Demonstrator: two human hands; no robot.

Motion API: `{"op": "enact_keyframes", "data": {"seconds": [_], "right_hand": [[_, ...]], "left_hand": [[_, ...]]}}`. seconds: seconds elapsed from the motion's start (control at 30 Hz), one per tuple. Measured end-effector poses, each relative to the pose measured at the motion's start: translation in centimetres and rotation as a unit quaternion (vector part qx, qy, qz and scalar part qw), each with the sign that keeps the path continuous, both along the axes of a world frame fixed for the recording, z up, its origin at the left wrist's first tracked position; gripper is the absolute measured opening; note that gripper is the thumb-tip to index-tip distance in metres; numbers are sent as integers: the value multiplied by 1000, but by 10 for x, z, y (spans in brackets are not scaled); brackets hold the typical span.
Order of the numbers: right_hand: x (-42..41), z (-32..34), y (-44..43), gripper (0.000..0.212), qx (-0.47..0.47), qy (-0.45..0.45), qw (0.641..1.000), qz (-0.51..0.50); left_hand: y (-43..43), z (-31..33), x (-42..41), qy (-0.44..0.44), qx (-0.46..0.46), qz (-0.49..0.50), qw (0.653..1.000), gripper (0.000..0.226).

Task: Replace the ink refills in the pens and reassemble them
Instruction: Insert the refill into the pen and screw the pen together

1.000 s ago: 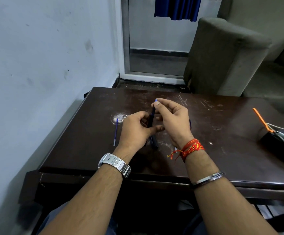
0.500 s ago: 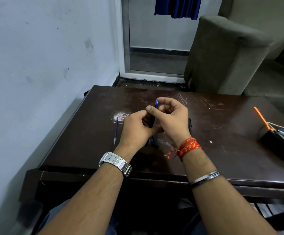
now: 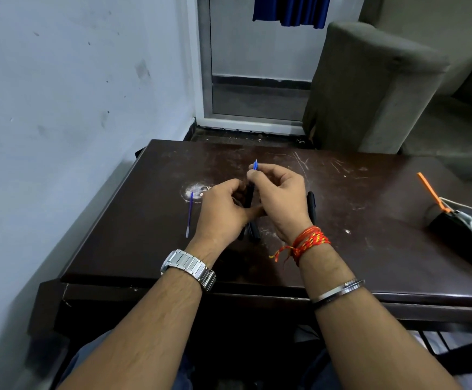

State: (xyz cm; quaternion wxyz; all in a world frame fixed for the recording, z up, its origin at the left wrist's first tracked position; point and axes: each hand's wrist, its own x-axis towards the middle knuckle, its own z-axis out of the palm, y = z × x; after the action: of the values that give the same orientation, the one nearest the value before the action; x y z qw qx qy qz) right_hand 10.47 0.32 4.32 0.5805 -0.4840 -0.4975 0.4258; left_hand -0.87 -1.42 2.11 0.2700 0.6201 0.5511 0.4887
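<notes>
pen in reassembly — both hands engaged
left hand (image 3: 223, 212) grips black pen barrel (image 3: 248, 195) above table (image 3: 369, 220) centre; right hand (image 3: 282, 198) pinches blue refill (image 3: 255, 165) at barrel's 12 o'clock end — spare refill (image 3: 189, 215) lies at 9 o'clock.

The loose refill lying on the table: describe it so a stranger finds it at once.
Start at the dark brown table, on its left side. Just left of the left hand lies the refill, its far end at a white scuff. It is thin and blue, unlike the thick black pens nearby.
</notes>
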Motion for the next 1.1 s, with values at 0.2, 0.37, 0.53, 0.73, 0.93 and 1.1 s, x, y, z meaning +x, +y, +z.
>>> {"op": "enact_keyframes", "data": {"seconds": [0.2, 0.37, 0.53, 0.73, 0.93, 1.1], "right_hand": [[3, 0, 0, 16, 5, 9, 1000, -5], [3, -1, 1, 18, 18, -14, 999, -35], [3, 0, 1, 15, -9, 19, 1000, -2], [5, 3, 1, 6, 17, 14, 1000, -5], [9, 0, 3, 5, 16, 25, 999, -13], [10, -1, 4, 6, 21, 15, 1000, 11]], "left_hand": [[-1, 1, 2, 1, -5, -1, 1000, 29], [0, 0, 1, 1, 6, -6, 1000, 32], [1, -2, 2, -10, 3, -8, 1000, 29], [-2, 3, 2, -53, 6, -34, 998, 12], [-2, 5, 1, -98, -9, -39, 994, 16], [-2, 5, -1, -106, -6, -25, 994, 21]]}}
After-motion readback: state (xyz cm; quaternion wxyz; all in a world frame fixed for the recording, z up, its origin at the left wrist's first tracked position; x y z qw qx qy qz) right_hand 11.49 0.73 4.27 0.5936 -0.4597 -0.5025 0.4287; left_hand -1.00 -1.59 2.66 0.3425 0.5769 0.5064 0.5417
